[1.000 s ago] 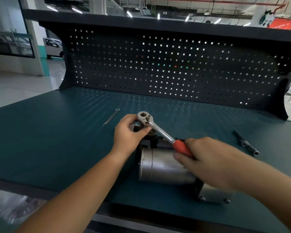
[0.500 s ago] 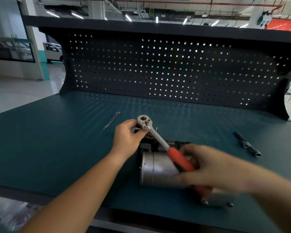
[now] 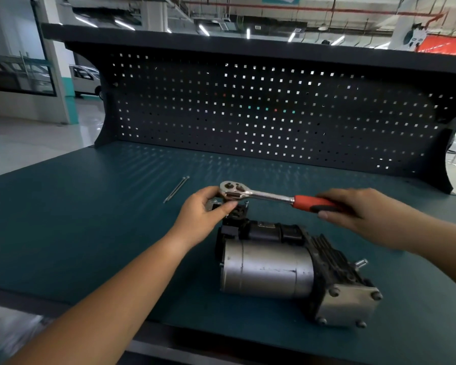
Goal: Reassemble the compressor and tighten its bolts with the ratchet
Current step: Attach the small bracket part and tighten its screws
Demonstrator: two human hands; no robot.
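Silver-grey and black, the compressor [image 3: 269, 275] lies on its side near the front edge of the teal bench top [image 3: 63, 219]. Its smooth metal cylinder points left, and a finned black housing with a bolted grey end plate [image 3: 350, 304] sits at its right end. At the compressor's far left corner a small black block stands up, and the chrome head of the ratchet [image 3: 269, 196] sits right over it, with the shaft running level to the right. The left hand [image 3: 200, 214] curls its fingers and thumb around the ratchet head, pinching it from the left side. The right hand [image 3: 358, 209] wraps its fingers around the red and black handle, thumb underneath. Two long thin bolts [image 3: 176, 189] lie side by side on the bench, just beyond the left hand. A dark pegboard [image 3: 248, 114] rises behind the bench.
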